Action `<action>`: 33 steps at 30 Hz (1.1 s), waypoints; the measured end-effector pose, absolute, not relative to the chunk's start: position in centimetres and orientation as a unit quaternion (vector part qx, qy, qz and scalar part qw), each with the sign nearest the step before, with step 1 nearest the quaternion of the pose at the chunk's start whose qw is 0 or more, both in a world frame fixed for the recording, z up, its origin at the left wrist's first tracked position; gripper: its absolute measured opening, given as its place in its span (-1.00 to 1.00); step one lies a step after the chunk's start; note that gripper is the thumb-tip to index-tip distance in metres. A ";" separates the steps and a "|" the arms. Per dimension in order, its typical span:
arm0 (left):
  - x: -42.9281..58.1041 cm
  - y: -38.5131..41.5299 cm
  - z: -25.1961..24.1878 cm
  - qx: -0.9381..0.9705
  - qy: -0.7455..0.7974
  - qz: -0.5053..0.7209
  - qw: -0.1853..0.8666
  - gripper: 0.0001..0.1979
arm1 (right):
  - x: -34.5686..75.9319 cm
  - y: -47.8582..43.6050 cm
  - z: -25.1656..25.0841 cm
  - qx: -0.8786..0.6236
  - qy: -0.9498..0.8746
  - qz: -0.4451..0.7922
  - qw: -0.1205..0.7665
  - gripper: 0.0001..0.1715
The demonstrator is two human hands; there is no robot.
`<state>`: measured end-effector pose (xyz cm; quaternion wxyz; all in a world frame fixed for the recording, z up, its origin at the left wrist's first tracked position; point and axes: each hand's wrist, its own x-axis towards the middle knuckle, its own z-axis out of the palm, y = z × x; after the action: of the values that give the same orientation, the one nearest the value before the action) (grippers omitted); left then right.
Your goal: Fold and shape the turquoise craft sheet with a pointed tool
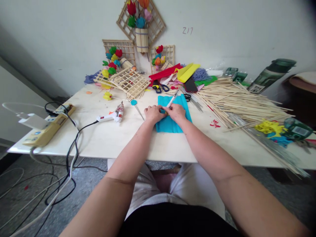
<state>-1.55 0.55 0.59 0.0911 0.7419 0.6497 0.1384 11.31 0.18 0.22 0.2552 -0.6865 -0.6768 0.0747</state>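
A sheet of bright blue crepe paper [170, 126] lies on the table in front of me. Both hands rest over its upper half. My right hand [177, 112] is closed round a white pen [172, 100], its top tilted up and away from me. On the paper's left edge, my left hand [154, 113] is closed, fingertips meeting the right hand's. Something small and yellowish-brown shows between the fingertips, mostly hidden. Left of the hands lies a blue disc [133, 102] with a thin stem.
A white glue gun [111, 116] lies to the left, its cord running to a power strip [49, 126]. Scissors [160, 88] and a phone [190, 85] lie behind the paper. Wooden sticks [234, 102] spread over the right side. Lattice panels [129, 80] with paper flowers stand at the back.
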 end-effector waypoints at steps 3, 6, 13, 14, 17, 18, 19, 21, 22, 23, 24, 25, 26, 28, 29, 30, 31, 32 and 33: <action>-1.6 0.6 0.5 0.743 0.647 0.141 0.092 -0.61 | 11.3 0.1 0.4 -0.685 -0.680 0.078 0.249 -0.46; -1.6 0.7 0.5 0.745 0.646 0.141 0.089 -0.60 | 11.3 0.1 0.5 -0.685 -0.680 0.082 0.250 -0.46; -1.6 0.7 0.7 0.745 0.647 0.136 0.090 -0.61 | 11.2 -0.1 0.6 -0.687 -0.678 0.083 0.248 -0.45; -1.6 0.6 0.7 0.745 0.647 0.135 0.090 -0.62 | 11.3 -0.1 0.6 -0.686 -0.679 0.083 0.248 -0.45; -1.6 0.6 0.7 0.744 0.649 0.132 0.088 -0.63 | 11.3 -0.1 0.6 -0.683 -0.682 0.085 0.249 -0.45; -1.6 0.6 0.7 0.745 0.649 0.131 0.086 -0.63 | 11.3 0.0 0.6 -0.682 -0.682 0.085 0.250 -0.45; -1.6 0.6 0.7 0.745 0.648 0.130 0.085 -0.63 | 11.3 0.0 0.5 -0.682 -0.681 0.084 0.252 -0.44; -1.6 0.7 0.7 0.747 0.647 0.130 0.083 -0.61 | 11.3 0.0 0.5 -0.682 -0.680 0.082 0.257 -0.44; -1.6 0.7 0.7 0.748 0.646 0.130 0.083 -0.61 | 11.3 0.0 0.4 -0.682 -0.679 0.081 0.259 -0.44; -1.6 0.8 0.7 0.748 0.645 0.129 0.082 -0.61 | 11.3 0.0 0.4 -0.682 -0.679 0.082 0.260 -0.44; -1.6 0.8 0.6 0.749 0.645 0.128 0.082 -0.61 | 11.3 0.1 0.4 -0.681 -0.679 0.083 0.262 -0.45; -1.6 0.8 0.6 0.750 0.644 0.127 0.081 -0.61 | 11.3 0.1 0.4 -0.680 -0.679 0.085 0.262 -0.45; -1.6 0.8 0.6 0.750 0.644 0.126 0.080 -0.61 | 11.3 0.0 0.4 -0.679 -0.680 0.087 0.263 -0.46; -1.7 0.8 0.6 0.751 0.643 0.126 0.075 -0.61 | 11.4 0.0 0.4 -0.676 -0.682 0.093 0.264 -0.48; -1.7 0.8 0.6 0.752 0.643 0.126 0.074 -0.62 | 11.4 0.0 0.5 -0.675 -0.682 0.096 0.263 -0.48; -1.7 0.8 0.6 0.753 0.642 0.126 0.074 -0.62 | 11.4 -0.1 0.5 -0.674 -0.683 0.098 0.263 -0.49; -1.7 0.8 0.6 0.754 0.640 0.127 0.074 -0.63 | 11.4 -0.1 0.5 -0.674 -0.682 0.099 0.264 -0.49; -1.8 0.7 0.6 0.755 0.639 0.126 0.076 -0.63 | 11.4 -0.1 0.5 -0.674 -0.682 0.100 0.264 -0.49; -1.8 0.7 0.7 0.756 0.638 0.125 0.078 -0.63 | 11.4 -0.1 0.6 -0.674 -0.682 0.100 0.265 -0.49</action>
<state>-1.79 0.70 0.70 0.0779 0.7558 0.6379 0.1254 11.44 -0.13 0.56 0.2646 -0.6744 -0.6821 0.0999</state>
